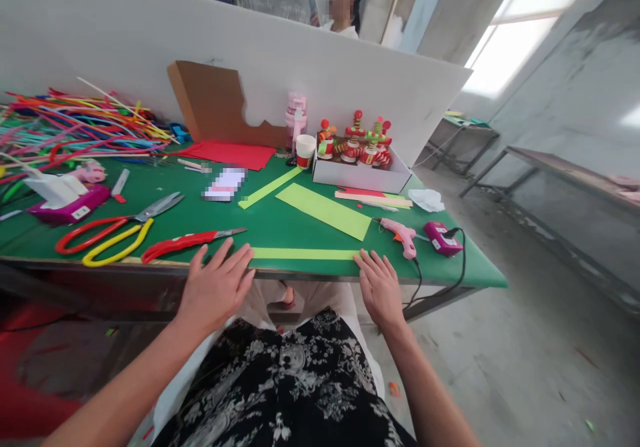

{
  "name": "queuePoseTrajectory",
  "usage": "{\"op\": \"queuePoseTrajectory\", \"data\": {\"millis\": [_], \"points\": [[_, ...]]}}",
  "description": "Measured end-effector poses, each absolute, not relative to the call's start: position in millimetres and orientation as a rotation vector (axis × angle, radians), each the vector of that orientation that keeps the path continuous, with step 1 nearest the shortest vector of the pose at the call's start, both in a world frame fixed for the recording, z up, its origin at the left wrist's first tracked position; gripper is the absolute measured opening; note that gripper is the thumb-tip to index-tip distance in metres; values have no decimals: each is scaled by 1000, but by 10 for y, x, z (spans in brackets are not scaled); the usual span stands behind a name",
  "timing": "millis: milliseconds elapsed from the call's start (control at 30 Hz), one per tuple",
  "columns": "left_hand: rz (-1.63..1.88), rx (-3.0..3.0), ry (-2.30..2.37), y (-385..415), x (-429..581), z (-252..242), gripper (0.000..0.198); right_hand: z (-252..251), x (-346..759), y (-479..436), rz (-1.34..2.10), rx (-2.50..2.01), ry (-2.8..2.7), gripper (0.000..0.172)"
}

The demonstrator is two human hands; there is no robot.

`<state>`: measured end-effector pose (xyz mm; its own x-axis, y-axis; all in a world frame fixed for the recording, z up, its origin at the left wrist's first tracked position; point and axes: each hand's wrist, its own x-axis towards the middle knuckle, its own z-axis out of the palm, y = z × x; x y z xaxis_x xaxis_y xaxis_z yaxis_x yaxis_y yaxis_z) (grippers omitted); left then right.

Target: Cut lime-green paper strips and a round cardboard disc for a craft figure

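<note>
My left hand (216, 285) lies flat and open at the front edge of the green table (200, 217), its fingertips touching the left end of a thin light-green paper strip (305, 253). My right hand (381, 287) rests open at the strip's right end, fingers spread on the edge. The strip runs along the table edge between both hands. A wider light-green sheet (325, 211) lies just behind it. A pink glue gun (401, 235) sits just right of my right hand.
Red-handled scissors (113, 223), yellow-handled scissors (117, 245) and a red cutter (187, 240) lie at left. Coloured pipe cleaners (75, 127) pile at far left. A white box (360, 175) holds small red figures. Red paper (225, 153), a paper cup (305, 150); a person stands behind the white partition (125, 40).
</note>
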<state>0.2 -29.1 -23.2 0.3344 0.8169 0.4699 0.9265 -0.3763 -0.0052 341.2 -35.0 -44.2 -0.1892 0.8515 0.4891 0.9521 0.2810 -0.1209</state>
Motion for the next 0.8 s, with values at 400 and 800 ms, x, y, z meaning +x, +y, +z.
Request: {"op": "queuePoseTrajectory", "data": {"millis": [400, 800], "points": [[-641, -2353, -1534, -268, -82, -254, 44, -184, 3237, -301, -318, -1747, -1903, 60], [-592, -2367, -1482, -258, -122, -306, 46, -135, 1619, -184, 80, -1203, -2531, 79]]}}
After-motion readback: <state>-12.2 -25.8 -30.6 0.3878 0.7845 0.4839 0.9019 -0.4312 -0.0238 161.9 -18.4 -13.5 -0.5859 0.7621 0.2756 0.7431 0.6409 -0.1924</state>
